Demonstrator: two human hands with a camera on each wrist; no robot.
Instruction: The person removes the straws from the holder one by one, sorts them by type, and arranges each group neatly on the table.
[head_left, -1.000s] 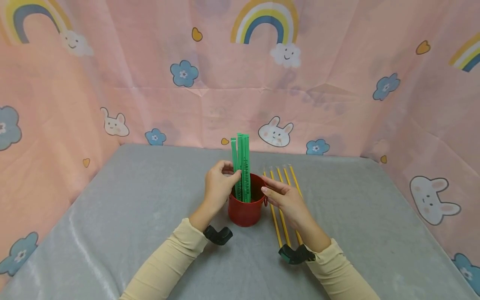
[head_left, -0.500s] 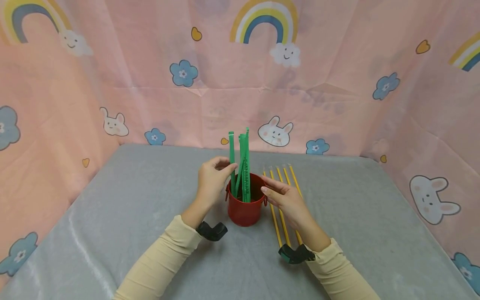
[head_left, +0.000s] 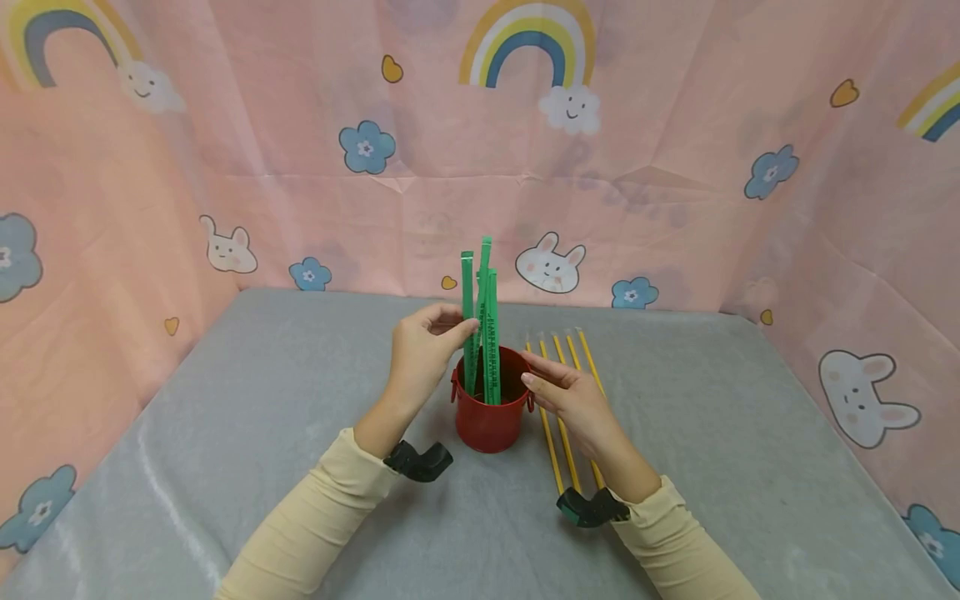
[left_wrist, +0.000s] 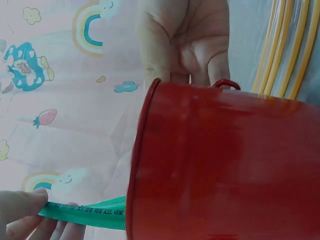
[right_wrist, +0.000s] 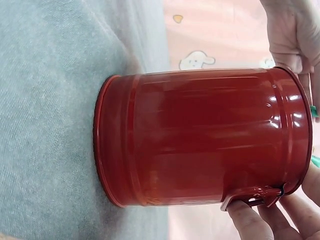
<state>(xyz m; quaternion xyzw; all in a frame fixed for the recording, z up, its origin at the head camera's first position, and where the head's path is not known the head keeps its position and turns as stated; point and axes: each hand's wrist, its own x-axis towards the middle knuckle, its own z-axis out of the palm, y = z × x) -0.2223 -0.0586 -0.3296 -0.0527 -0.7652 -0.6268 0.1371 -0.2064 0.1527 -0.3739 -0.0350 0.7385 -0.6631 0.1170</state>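
Note:
A small red bucket (head_left: pixel 489 429) stands upright on the grey cloth, with several narrow green printed packets (head_left: pixel 492 342) rising from it. My left hand (head_left: pixel 423 354) is over its left rim, thumb and fingers pinching a green packet (left_wrist: pixel 82 215) whose crimped end shows in the left wrist view. The packets' lower ends are hidden inside the bucket. On the other side my right hand (head_left: pixel 581 408) holds the rim, with fingers at the side handle (right_wrist: pixel 255 195) and the thumb up by the edge in the right wrist view.
Several long yellow straws (head_left: pixel 552 450), with clear film at their ends, lie side by side to the right of the bucket, partly under my right hand and wrist. A pink patterned curtain (head_left: pixel 450 217) encloses the back and sides of the grey cloth-covered table (head_left: pixel 315 375).
My left hand has moved left and up, and two green packets now stand higher and apart from the others. The right hand and the bucket have stayed in place.

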